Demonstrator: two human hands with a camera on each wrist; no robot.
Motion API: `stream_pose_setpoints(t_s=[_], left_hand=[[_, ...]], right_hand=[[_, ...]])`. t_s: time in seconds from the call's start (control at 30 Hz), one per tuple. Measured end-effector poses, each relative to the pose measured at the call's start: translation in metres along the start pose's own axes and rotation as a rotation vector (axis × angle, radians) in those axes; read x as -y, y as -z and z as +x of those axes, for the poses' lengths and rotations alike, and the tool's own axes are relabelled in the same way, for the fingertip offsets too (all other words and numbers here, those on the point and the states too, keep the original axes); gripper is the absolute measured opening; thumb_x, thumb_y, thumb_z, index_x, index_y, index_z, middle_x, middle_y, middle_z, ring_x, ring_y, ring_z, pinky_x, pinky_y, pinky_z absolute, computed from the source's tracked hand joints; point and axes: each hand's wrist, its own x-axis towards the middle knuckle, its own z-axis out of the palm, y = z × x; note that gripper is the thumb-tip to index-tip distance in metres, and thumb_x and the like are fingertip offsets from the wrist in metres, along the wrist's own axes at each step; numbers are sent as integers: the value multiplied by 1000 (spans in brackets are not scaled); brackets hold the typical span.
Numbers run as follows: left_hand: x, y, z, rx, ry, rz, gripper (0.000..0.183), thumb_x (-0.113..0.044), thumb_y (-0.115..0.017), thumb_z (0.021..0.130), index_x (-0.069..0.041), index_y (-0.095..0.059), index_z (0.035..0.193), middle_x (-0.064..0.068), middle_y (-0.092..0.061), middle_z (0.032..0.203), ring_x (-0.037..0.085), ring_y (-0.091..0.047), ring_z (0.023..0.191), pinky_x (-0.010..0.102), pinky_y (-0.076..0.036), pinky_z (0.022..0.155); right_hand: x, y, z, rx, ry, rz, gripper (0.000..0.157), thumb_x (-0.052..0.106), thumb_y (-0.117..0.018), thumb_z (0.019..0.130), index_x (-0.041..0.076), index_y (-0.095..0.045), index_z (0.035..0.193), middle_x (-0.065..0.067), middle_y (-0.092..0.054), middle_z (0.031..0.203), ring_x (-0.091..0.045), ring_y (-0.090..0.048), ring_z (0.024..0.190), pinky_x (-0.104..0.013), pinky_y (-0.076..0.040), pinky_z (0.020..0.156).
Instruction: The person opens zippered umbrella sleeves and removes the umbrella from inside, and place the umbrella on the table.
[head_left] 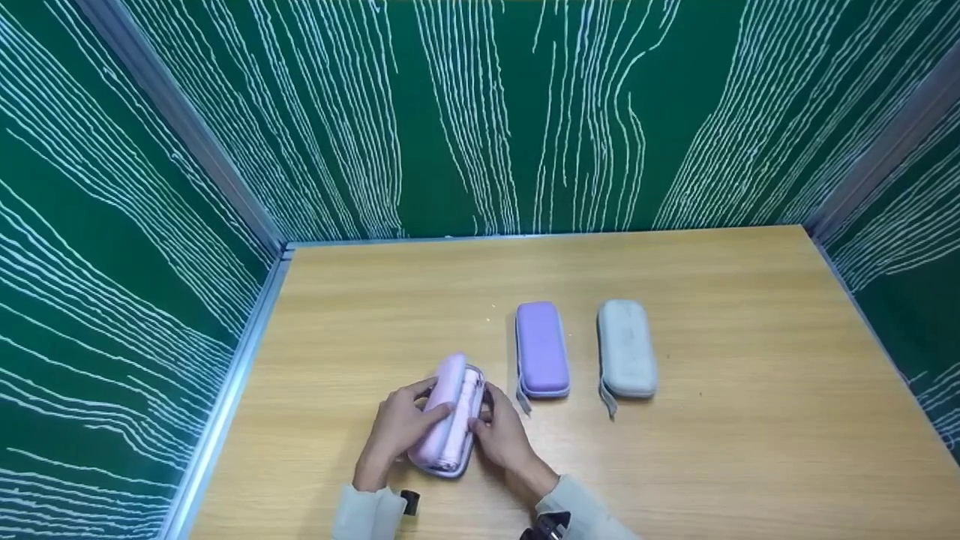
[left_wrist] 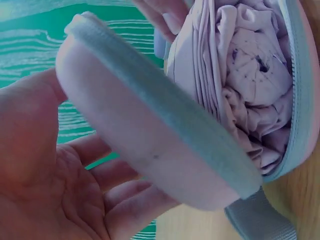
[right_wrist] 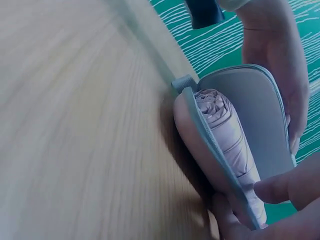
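Observation:
A pink zip case (head_left: 442, 409) stands unzipped in front of me, its lid (left_wrist: 140, 120) swung up on the left. Inside lies a tightly rolled pink compact umbrella (right_wrist: 231, 137), its gathered fabric end showing in the left wrist view. My left hand (head_left: 397, 424) holds the lid, thumb on one side and fingers behind it. On the other side, my right hand (head_left: 506, 435) grips the lower shell near its far end, with the thumb at the umbrella and the fingers on the outside. A grey strap (left_wrist: 260, 220) hangs from the near end of the case.
To the right lie a closed purple zip case (head_left: 542, 349) and a closed grey zip case (head_left: 628, 349), side by side with pull tabs toward me. Green panels with white lines (head_left: 465, 112) enclose the wooden table (head_left: 735, 420) at back and sides.

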Motion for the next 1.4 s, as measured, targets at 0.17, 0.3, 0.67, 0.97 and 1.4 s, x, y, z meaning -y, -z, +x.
stream_pose_setpoints(t_s=[0.17,0.3,0.67,0.97,1.4], left_hand=[[9,3,-1,52,32,-210,63,-37,-69,80,-5,-51,131,16,-60,118,30,-59,105,36,-49,86],[18,7,-2,96,76,-409,61,-31,-67,84,-3,-47,134,19,-59,119,28,-62,98,37,-53,76],[45,16,-6,86,107,-615,54,-26,-44,98,-15,-26,147,25,-37,140,39,-50,114,45,-46,88],[50,20,-6,52,37,-497,48,-17,-31,101,-20,-21,148,3,-12,153,24,-7,139,42,-5,111],[55,26,-3,33,-9,-477,45,-14,-41,99,-12,-36,143,17,-25,148,32,-23,135,47,-19,108]], right_hand=[[0,2,3,31,-102,177,53,-15,-54,80,-15,-36,130,-28,-55,114,-32,-61,94,-30,-52,78],[-2,5,7,46,-114,264,52,-19,-51,77,-18,-36,127,-33,-53,111,-40,-60,93,-39,-52,80],[-5,8,11,34,-174,267,51,-18,-52,78,-12,-42,128,-25,-57,110,-29,-62,91,-33,-52,78],[-6,7,13,12,-191,290,52,-18,-53,77,-10,-43,127,-24,-57,110,-28,-63,90,-32,-52,78],[-2,11,12,11,-140,299,49,-21,-51,76,-17,-43,124,-30,-55,107,-35,-61,88,-38,-52,76]])
